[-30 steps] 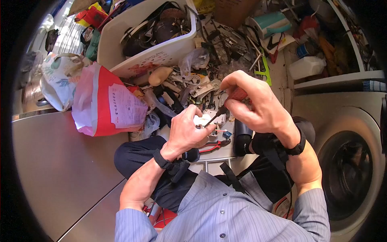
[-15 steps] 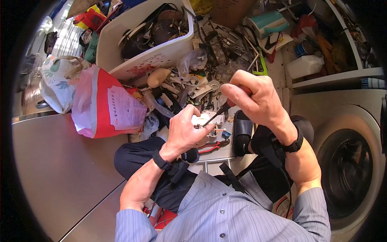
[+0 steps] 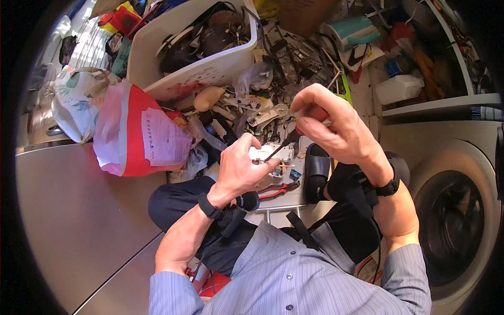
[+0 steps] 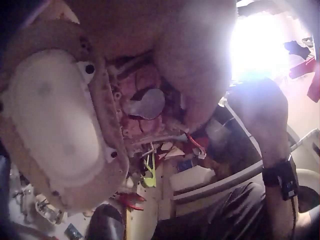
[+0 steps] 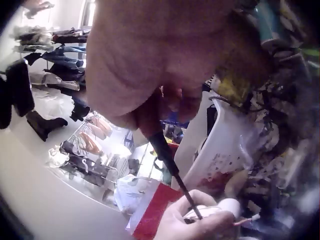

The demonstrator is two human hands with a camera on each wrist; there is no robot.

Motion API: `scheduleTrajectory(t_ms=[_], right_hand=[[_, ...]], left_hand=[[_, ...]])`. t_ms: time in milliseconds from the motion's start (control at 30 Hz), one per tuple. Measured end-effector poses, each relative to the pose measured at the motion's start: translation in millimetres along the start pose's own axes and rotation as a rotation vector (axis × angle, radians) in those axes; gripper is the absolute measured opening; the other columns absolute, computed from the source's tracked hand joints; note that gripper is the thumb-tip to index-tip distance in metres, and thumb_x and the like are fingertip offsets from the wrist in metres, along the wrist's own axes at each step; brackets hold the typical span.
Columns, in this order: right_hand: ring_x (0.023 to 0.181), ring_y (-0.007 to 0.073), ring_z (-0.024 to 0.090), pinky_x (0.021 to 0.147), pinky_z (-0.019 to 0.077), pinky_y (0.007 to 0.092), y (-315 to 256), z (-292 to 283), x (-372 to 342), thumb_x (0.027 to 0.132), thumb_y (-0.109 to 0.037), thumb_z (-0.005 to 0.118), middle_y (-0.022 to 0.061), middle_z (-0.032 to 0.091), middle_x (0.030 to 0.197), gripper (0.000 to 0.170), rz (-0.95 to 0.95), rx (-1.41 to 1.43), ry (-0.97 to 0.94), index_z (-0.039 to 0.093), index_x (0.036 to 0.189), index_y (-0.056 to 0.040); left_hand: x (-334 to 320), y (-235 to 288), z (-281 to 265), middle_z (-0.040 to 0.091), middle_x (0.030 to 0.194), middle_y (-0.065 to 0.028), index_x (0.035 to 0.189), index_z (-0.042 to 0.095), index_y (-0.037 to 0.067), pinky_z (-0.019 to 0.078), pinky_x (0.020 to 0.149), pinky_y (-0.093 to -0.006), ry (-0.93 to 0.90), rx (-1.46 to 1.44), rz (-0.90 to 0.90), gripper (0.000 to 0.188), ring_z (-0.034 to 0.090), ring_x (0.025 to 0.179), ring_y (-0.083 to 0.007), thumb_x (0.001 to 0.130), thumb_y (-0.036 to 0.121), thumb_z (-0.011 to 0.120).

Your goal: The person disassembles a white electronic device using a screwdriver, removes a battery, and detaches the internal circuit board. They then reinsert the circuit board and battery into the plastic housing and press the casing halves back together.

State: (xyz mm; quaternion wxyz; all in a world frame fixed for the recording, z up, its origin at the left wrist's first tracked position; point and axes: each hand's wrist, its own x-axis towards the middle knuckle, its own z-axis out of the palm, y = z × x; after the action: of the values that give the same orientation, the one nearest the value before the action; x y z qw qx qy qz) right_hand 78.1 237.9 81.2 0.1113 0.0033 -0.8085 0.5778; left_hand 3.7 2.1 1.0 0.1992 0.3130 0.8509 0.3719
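in view nearest, below the red-handled pliers [image 3: 280,191], a striped grey shirt [image 3: 289,262] is seen. just beyond and left of the pliers, a white casing [image 3: 259,154] is held by the left hand [image 3: 244,170]; its thumb and fingers are curled in around the edge, with only the casing's width left between them. in the left wrist view, an oval pale panel [image 4: 57,105] and a rounded grey piece [image 4: 146,104] are shown on it.

beyond and right of the pliers, the red handle of a screwdriver [image 3: 282,145] is gripped by the right hand [image 3: 338,126], with fingers and thumb bent round it. the dark shaft is slanted down to the casing beside the left thumb; whether a screw is met by the tip cannot be told.

just beyond the pliers, a small blue board [image 3: 295,174] is seen on the floor, and right of them a black slipper [image 3: 316,168] is placed. well to the right, a washing machine [image 3: 478,168] is seen. beyond and left, a red and white bag [image 3: 157,139] is stood. farther beyond, loose parts [image 3: 270,113] are heaped beside a white tub [image 3: 226,68], and a teal kettle [image 3: 353,31] is seen to the far right.
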Motion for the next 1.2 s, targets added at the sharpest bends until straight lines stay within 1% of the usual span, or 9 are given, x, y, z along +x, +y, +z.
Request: scheduleTrajectory(t_ms=[167,233,367,500,567,633,833,933,1200], right_hand=[[0.056,0.0126,0.055,0.056,0.0474,0.0320,4.6,-1.0,0.2,0.098,-0.015,0.069,0.0064,0.057,0.062,0.015,-0.062,-0.184,0.044,0.064,0.101,-0.0019],[0.057,0.0126,0.056,0.057,0.0486,0.0312,2.1,-1.3,-2.2,0.097,-0.015,0.069,0.0073,0.058,0.064,0.015,0.139,-0.106,0.048,0.065,0.103,-0.0012],[0.058,0.0126,0.059,0.056,0.0483,0.0322,7.0,2.8,-1.4,0.097,-0.015,0.069,0.0087,0.062,0.065,0.015,-0.023,0.074,0.097,0.065,0.102,-0.0015],[0.062,0.0139,0.063,0.058,0.0492,0.0330,4.6,-4.7,0.3,0.098,-0.014,0.068,0.0102,0.064,0.069,0.015,-0.086,-0.093,0.046,0.064,0.104,-0.0008],[0.069,0.0153,0.068,0.062,0.0510,0.0335,2.5,-7.8,-1.8,0.098,-0.012,0.066,0.0125,0.068,0.077,0.016,0.135,-0.197,-0.011,0.063,0.107,0.0001],[0.066,0.0163,0.066,0.060,0.0506,0.0340,3.3,-2.0,-3.0,0.098,-0.013,0.067,0.0128,0.067,0.075,0.014,0.148,-0.111,0.021,0.063,0.103,-0.0003],[0.054,0.0231,0.062,0.055,0.0499,0.0359,2.9,3.8,3.1,0.099,-0.018,0.070,0.0120,0.063,0.063,0.017,-0.119,-0.058,0.148,0.064,0.094,-0.0029],[0.065,0.0333,0.067,0.064,0.0541,0.0379,0.2,-4.3,3.1,0.098,-0.017,0.069,0.0171,0.069,0.076,0.021,0.165,-0.273,0.018,0.061,0.111,-0.0029],[0.070,0.0309,0.073,0.063,0.0543,0.0391,0.3,-6.6,4.0,0.098,-0.016,0.068,0.0152,0.071,0.077,0.017,0.033,-0.163,-0.039,0.061,0.105,-0.0017]], left_hand=[[0.6,3.5,-0.6,0.067,0.079,-0.0136,0.092,0.061,0.003,0.0544,0.066,-0.0375,-0.010,0.016,0.011,0.050,0.068,0.070,-0.0240,0.075,0.039,0.091],[1.3,3.5,-1.5,0.067,0.079,-0.0135,0.092,0.061,0.003,0.0544,0.066,-0.0372,-0.005,0.027,0.019,0.050,0.068,0.070,-0.0236,0.074,0.038,0.091],[2.8,2.6,-4.3,0.068,0.080,-0.0136,0.092,0.061,0.003,0.0545,0.066,-0.0371,0.035,-0.003,-0.008,0.049,0.068,0.071,-0.0233,0.075,0.037,0.092],[4.4,2.2,-3.3,0.069,0.080,-0.0141,0.092,0.062,0.003,0.0548,0.066,-0.0372,0.034,0.003,-0.008,0.048,0.069,0.071,-0.0227,0.074,0.036,0.092],[5.5,3.7,-3.9,0.069,0.080,-0.0142,0.092,0.062,0.003,0.0549,0.067,-0.0374,0.033,0.018,-0.009,0.048,0.069,0.072,-0.0230,0.074,0.036,0.092],[6.0,2.9,-3.3,0.069,0.081,-0.0143,0.093,0.062,0.003,0.0551,0.067,-0.0376,0.031,0.031,-0.015,0.048,0.069,0.072,-0.0234,0.074,0.036,0.092],[6.2,0.5,-2.0,0.069,0.080,-0.0143,0.092,0.062,0.003,0.0555,0.068,-0.0387,0.058,0.023,-0.009,0.048,0.069,0.072,-0.0258,0.074,0.037,0.090],[7.7,0.8,-3.0,0.069,0.081,-0.0144,0.092,0.062,0.003,0.0555,0.068,-0.0386,0.056,0.042,-0.016,0.047,0.070,0.072,-0.0259,0.074,0.036,0.090],[8.0,-2.5,-3.7,0.070,0.081,-0.0150,0.092,0.062,0.003,0.0557,0.068,-0.0390,0.056,0.050,-0.031,0.047,0.070,0.072,-0.0258,0.076,0.039,0.088]])
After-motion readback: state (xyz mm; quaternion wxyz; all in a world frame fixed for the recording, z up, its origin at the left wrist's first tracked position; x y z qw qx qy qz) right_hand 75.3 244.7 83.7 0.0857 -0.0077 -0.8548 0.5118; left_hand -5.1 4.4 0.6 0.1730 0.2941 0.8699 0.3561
